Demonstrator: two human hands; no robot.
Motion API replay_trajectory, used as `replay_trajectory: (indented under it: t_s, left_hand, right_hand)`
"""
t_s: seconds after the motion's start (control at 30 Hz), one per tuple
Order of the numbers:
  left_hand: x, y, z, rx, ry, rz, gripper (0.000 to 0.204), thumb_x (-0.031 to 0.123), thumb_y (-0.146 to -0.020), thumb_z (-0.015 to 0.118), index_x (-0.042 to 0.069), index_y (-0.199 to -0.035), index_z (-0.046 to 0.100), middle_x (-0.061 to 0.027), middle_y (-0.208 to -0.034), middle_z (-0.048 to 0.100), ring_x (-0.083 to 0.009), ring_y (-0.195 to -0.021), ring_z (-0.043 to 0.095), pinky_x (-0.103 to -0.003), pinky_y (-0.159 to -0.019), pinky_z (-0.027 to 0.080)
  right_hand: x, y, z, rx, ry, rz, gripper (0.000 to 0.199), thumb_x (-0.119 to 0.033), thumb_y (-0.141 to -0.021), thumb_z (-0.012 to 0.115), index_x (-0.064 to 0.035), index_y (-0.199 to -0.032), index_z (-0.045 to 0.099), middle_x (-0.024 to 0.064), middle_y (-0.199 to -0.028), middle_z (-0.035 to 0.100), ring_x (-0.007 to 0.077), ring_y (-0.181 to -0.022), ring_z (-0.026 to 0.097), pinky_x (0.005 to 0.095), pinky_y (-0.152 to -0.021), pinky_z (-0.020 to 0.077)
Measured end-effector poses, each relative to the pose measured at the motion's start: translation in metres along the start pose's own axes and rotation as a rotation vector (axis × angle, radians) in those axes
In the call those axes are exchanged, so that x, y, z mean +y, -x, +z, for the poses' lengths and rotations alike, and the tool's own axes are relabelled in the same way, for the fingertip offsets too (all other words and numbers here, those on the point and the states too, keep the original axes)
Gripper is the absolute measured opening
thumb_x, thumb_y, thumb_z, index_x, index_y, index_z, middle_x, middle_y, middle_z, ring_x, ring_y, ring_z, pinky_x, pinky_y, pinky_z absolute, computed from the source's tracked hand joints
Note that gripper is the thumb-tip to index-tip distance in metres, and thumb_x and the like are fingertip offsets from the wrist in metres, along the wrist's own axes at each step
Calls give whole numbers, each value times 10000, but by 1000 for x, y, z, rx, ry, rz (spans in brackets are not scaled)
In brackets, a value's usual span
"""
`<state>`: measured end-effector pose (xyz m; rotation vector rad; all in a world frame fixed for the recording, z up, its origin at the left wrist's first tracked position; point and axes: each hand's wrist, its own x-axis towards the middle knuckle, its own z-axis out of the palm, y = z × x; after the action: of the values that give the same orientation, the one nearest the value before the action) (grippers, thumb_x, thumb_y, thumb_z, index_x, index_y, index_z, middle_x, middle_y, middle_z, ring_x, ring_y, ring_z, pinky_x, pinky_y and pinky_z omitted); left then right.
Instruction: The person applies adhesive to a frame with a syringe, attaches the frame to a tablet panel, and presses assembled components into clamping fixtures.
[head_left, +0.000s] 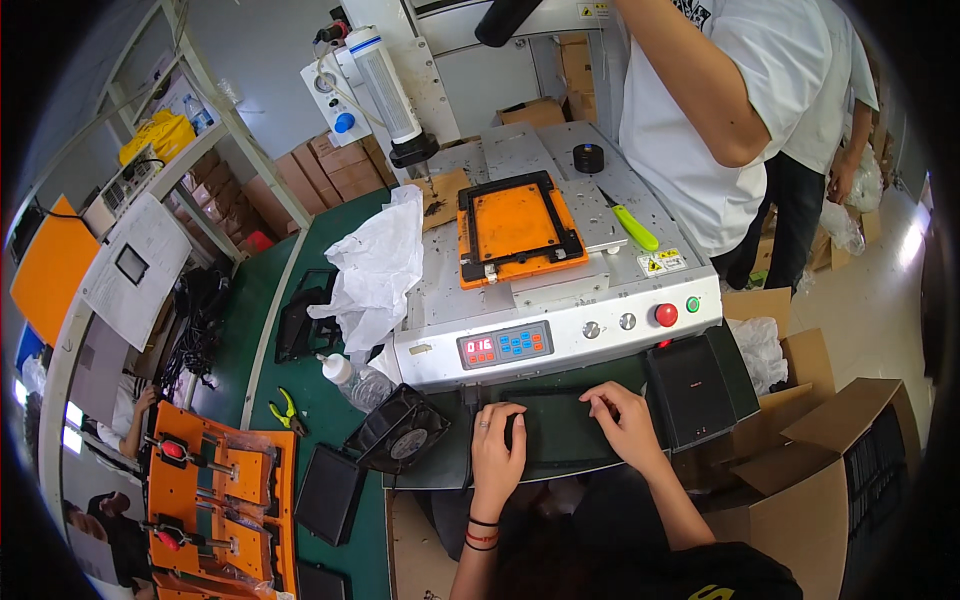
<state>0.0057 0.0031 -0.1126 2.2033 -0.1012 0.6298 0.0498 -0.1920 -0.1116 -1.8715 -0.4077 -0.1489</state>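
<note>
In front of the machine, a thin black rectangular frame (560,463) lies low between my two hands, hard to tell from the dark green surface. My left hand (496,445) has its fingers curled at the frame's left side. At the other side, my right hand (624,428) pinches its upper right corner with thumb and fingertips. A black fan-like part (405,435) stands just left of my left hand. To the right of my right hand rests a black box-shaped part (692,392). Above my hands is the machine's white front panel (580,345) with a lit display, knobs and a red button.
An orange fixture (518,225) with a black frame lies on the machine bed beside a green-handled tool (637,228). Left are a clear bottle (358,380), pliers (288,411), white cloth (377,255) and an orange clamp jig (215,500). A co-worker (725,110) stands right, near cardboard boxes (800,510).
</note>
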Motion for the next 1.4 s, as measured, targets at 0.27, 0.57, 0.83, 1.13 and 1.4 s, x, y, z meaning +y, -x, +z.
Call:
replay_trajectory:
  t_s: [0.27,0.57,0.83,1.13,1.4]
  left_hand:
    - [-4,1,2,46,34,6,111,41,-909,526,8,-993,590,-137,-889,587,-288,-848,587,-354,-781,458]
    - [-1,3,-1,61,107,-129,222,11,-904,543,36,-1113,614,-121,-789,574,-225,-660,539,-332,-609,437]
    - [4,7,-4,27,191,-237,182,24,-928,534,57,-1053,661,-115,-734,593,-163,-524,475,-296,-489,372]
    - [-4,5,0,29,319,-184,259,79,-1010,374,18,-1193,546,-79,-649,522,-154,-552,514,-283,-552,427]
    - [-9,-3,-2,-32,-7,103,263,19,-926,466,20,-1164,579,-128,-1115,631,-310,-1122,559,-389,-942,433]
  right_hand:
    - [0,0,0,6,4,7,116,-58,-918,535,-5,-937,636,88,-772,604,139,-638,584,259,-565,435]
    - [-2,-1,0,-2,2,11,115,-55,-913,533,-2,-935,632,110,-800,603,175,-646,593,281,-574,450]
    - [-5,1,-3,-17,16,29,121,-62,-916,530,1,-935,631,114,-809,606,184,-654,600,283,-581,455]
    - [-6,-2,0,-24,23,41,113,-60,-917,534,-1,-938,628,112,-827,612,179,-665,599,280,-585,455]
    - [-3,-2,3,8,14,15,131,-76,-933,532,-7,-934,643,61,-738,591,99,-625,549,238,-569,410]
